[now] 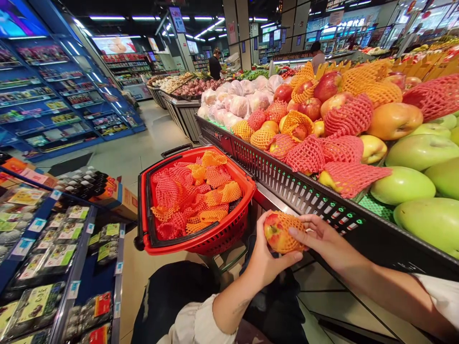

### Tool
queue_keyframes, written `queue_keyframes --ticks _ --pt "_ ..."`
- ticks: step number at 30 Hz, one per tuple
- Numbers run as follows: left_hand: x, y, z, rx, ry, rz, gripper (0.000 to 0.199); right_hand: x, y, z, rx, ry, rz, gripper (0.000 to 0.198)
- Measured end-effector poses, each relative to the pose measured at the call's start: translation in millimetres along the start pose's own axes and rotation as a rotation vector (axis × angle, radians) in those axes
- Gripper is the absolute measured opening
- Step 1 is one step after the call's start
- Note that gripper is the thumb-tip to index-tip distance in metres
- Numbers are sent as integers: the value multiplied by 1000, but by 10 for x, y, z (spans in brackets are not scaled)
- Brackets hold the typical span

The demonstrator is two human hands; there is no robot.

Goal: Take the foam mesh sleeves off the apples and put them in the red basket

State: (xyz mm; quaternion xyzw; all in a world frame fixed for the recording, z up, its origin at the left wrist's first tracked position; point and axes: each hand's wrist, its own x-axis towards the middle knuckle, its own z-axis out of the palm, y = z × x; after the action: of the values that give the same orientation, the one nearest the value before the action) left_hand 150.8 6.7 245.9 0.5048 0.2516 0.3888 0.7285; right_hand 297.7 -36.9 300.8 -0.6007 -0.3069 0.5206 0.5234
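My left hand cups a red and yellow apple in front of my lap, above the floor. An orange foam net covers much of the apple, leaving its left end bare. At the other end, my right hand is closed on the net, thumb on top; its other fingertips are partly hidden. Just left of my hands stands a red shopping basket heaped with loose red and orange foam nets. Beside it, a black-sided display bin carries apples, some netted and some bare.
Large green fruits fill the near right of the display. Bagged pale pink fruit lies farther back. Packaged goods sit on a shelf rack at the left. A person stands in the background, beyond the aisle floor.
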Motion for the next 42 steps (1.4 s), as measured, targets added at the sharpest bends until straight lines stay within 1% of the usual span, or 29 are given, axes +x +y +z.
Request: queue_keyframes --ticks 2,5,7,12,15,17,19,21,22,23,24,25,26,27,29,31,32,34,36,39,42 --pt "14 -51 -3 -142 6 -6 101 20 -77 -14 8 -19 19 58" --pt "44 -87 -33 -258 86 12 84 12 -172 -9 -6 -94 35 56" --pt "64 -94 -50 -295 132 -11 78 -4 -194 2 -2 -102 19 56" --pt "99 -130 -27 -365 182 -61 65 -23 -167 3 4 -73 14 55" --pt "108 -164 3 -423 216 -96 69 -9 -139 -13 8 -70 44 56" --pt "115 -172 13 -451 230 -106 73 5 -105 -25 -41 -84 48 57" --pt "122 -161 15 -458 232 -105 75 9 -59 -41 -141 -17 -12 59" --pt "122 -137 11 -454 228 -101 75 -4 -13 -60 -275 105 -146 60" --pt "115 -122 9 -446 230 -88 74 -14 3 -71 -359 133 -230 64" --pt "104 -106 5 -435 229 -75 73 -24 15 -82 -450 123 -315 74" --pt "86 -89 0 -419 218 -67 71 -32 23 -94 -545 74 -397 88" --pt "64 -69 -7 -399 196 -65 71 -35 29 -105 -635 3 -468 100" --pt "37 -45 -15 -376 159 -66 71 -34 34 -115 -705 -67 -518 107" --pt "9 -15 -24 -348 106 -62 74 -29 40 -121 -747 -118 -544 106" --pt "-43 68 -44 -256 -23 -38 82 -15 59 -120 -730 -173 -540 95" --pt "-76 183 -64 -67 -103 17 90 -13 84 -98 -598 -186 -498 84" --pt "-82 246 -73 64 -112 45 93 -20 98 -80 -510 -179 -473 80" --pt "-75 366 -88 341 -76 85 92 -44 122 -44 -370 -164 -403 77" --pt "-54 451 -102 548 -30 103 87 -67 145 -21 -330 -150 -329 78" --pt "-19 495 -119 681 -2 102 81 -70 175 -27 -383 -125 -301 82" --pt "17 484 -120 722 -3 125 86 -51 186 -59 -472 -101 -327 83"
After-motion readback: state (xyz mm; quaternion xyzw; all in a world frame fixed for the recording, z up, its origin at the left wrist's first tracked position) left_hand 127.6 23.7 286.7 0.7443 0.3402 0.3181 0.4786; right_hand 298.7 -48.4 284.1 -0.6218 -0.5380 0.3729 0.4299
